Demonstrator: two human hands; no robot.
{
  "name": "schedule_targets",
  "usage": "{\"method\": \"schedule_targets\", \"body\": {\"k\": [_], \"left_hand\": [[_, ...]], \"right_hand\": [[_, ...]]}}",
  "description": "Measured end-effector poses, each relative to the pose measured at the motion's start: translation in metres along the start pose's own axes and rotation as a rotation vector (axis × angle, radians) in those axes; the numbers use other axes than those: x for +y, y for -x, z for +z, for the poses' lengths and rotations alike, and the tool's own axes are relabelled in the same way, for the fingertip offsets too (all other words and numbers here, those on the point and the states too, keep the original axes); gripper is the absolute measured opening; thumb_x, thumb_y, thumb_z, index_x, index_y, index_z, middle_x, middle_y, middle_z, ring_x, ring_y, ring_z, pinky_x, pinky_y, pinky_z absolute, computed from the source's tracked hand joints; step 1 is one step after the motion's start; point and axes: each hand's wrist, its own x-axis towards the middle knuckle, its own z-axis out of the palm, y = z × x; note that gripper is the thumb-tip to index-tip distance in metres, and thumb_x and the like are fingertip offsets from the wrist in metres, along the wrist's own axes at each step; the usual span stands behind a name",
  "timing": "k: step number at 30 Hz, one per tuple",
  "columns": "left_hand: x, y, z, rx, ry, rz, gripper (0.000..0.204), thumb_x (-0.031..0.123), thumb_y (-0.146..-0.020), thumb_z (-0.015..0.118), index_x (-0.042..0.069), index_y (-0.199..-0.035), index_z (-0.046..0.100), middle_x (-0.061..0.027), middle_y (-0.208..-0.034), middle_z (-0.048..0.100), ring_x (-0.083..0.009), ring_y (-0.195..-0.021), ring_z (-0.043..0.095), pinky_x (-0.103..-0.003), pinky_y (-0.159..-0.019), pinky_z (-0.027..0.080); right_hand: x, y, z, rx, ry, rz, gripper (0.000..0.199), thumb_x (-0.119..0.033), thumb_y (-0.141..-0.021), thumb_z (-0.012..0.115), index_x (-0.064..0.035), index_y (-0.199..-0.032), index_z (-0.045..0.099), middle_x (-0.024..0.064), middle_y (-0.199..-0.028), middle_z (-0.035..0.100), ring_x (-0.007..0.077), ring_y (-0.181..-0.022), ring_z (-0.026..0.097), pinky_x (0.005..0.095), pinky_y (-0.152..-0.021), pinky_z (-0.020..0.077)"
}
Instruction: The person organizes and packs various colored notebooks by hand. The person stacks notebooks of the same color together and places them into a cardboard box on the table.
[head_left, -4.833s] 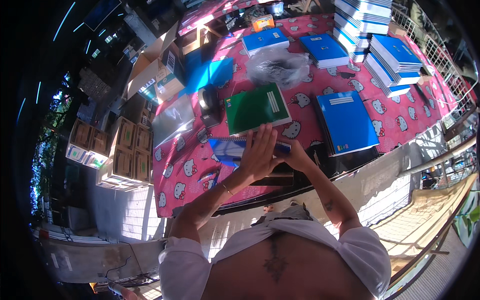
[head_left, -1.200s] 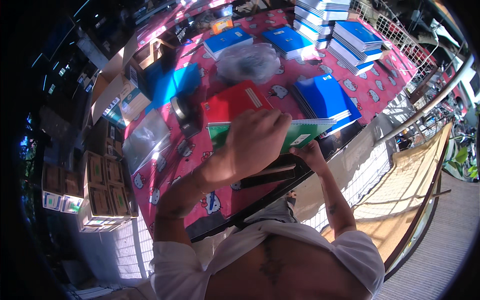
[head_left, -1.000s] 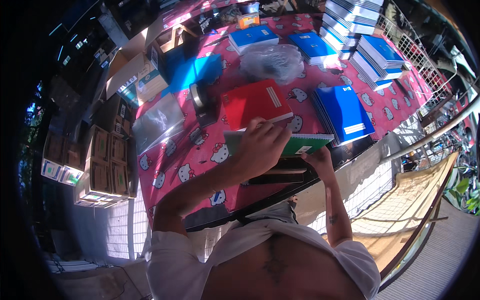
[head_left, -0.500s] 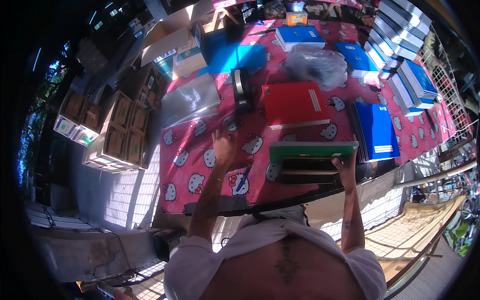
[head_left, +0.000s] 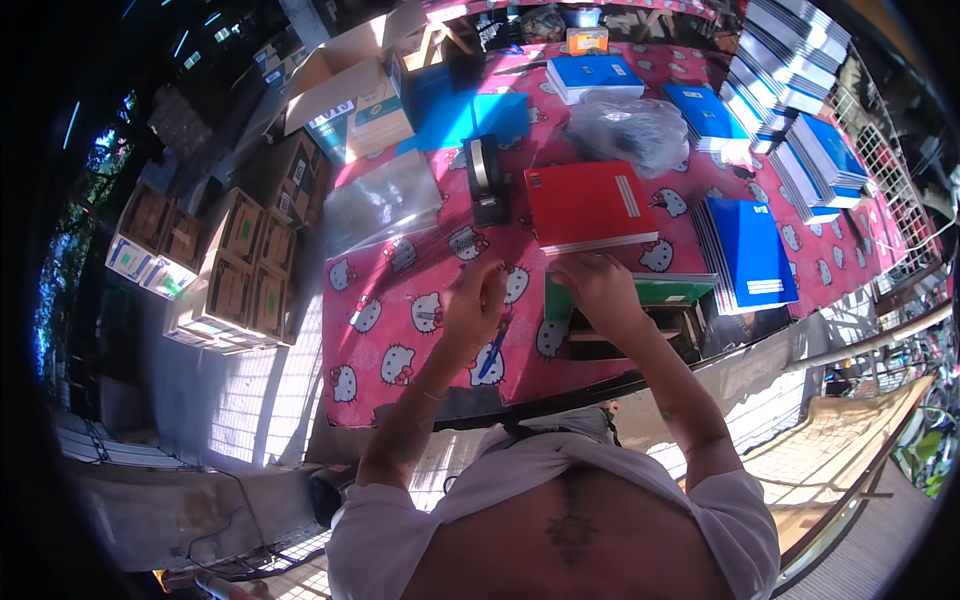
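My left hand (head_left: 474,310) is above the patterned cloth, left of the green notebook (head_left: 680,288), its fingers curled together. Opposite it, my right hand (head_left: 600,292) reaches across the green notebook's left end, fingers bent and pointing left. Anything between the fingertips of either hand is too small to make out. Just beyond my right hand lies a stack of red notebooks (head_left: 588,203). A blue pen (head_left: 492,352) rests on the cloth beside my left wrist. Farther off stands a black tape dispenser (head_left: 485,180).
Blue notebooks (head_left: 750,252) are stacked at the right, with taller piles (head_left: 780,70) behind. A crumpled plastic bag (head_left: 630,135) lies past the red stack. Clear plastic sheets (head_left: 382,203) and an open carton (head_left: 355,110) are at the left. Smaller boxes (head_left: 235,270) stand beside the table.
My right hand has left the green notebook's right end and moved to its left end. My left hand has shifted right, toward it, and its fingers are now curled.
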Motion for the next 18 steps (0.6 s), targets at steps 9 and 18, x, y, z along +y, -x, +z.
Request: {"method": "schedule_targets", "body": {"k": [9, 18], "left_hand": [[0.011, 0.012, 0.033, 0.124, 0.02, 0.3, 0.021, 0.006, -0.088, 0.072, 0.002, -0.108, 0.071, -0.0124, -0.092, 0.069, -0.0217, -0.077, 0.065, -0.033, -0.065, 0.052], [0.009, 0.008, 0.046, 0.226, 0.077, 0.327, 0.018, 0.004, -0.087, 0.072, 0.001, -0.104, 0.07, -0.0112, -0.083, 0.069, -0.0162, -0.067, 0.065, -0.028, -0.058, 0.05]], "right_hand": [[0.004, -0.008, -0.013, -0.132, -0.153, 0.034, 0.017, -0.016, -0.085, 0.071, -0.0085, -0.1, 0.07, 0.0123, -0.091, 0.071, 0.0352, -0.083, 0.068, 0.0459, -0.072, 0.0551], [0.002, -0.008, -0.012, -0.121, -0.139, 0.073, 0.016, -0.019, -0.085, 0.07, -0.0083, -0.097, 0.07, 0.0135, -0.089, 0.07, 0.0357, -0.081, 0.068, 0.0462, -0.072, 0.0548]]}}
